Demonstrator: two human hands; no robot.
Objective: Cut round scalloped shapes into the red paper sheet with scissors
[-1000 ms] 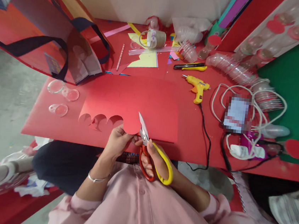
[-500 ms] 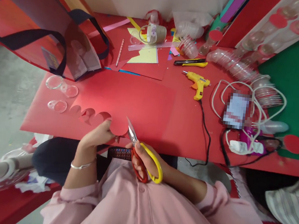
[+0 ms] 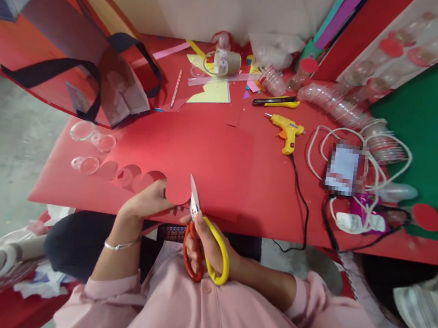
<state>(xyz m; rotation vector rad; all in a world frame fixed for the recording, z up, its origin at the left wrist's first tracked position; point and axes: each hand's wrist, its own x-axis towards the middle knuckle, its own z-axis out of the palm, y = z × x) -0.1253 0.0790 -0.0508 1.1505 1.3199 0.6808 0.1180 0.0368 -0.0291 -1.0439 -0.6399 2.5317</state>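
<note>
Near the table's front edge, my left hand (image 3: pixel 152 199) grips a sheet of red paper (image 3: pixel 205 147) by its scalloped lower edge, where round shapes have been cut. My right hand (image 3: pixel 208 244) is wrapped round the scissors (image 3: pixel 195 203), which have one red and one yellow handle loop. Their blades point away from me and meet the paper beside a rounded lobe, just right of my left fingers. Part of the lower blade is hidden by the paper. Red discs (image 3: pixel 129 175) lie left of my left hand.
A yellow glue gun (image 3: pixel 289 132) with a black cord and a box cutter (image 3: pixel 275 101) lie right of centre. Stacked plastic cups (image 3: pixel 338 104), a phone (image 3: pixel 342 169) and white cables fill the right side. A large bag (image 3: pixel 77 60) stands at the left.
My right hand has turned the scissors slightly, with the handles swinging left and spreading wider apart. The paper has shifted a little in my left hand. The whole view has tilted slightly.
</note>
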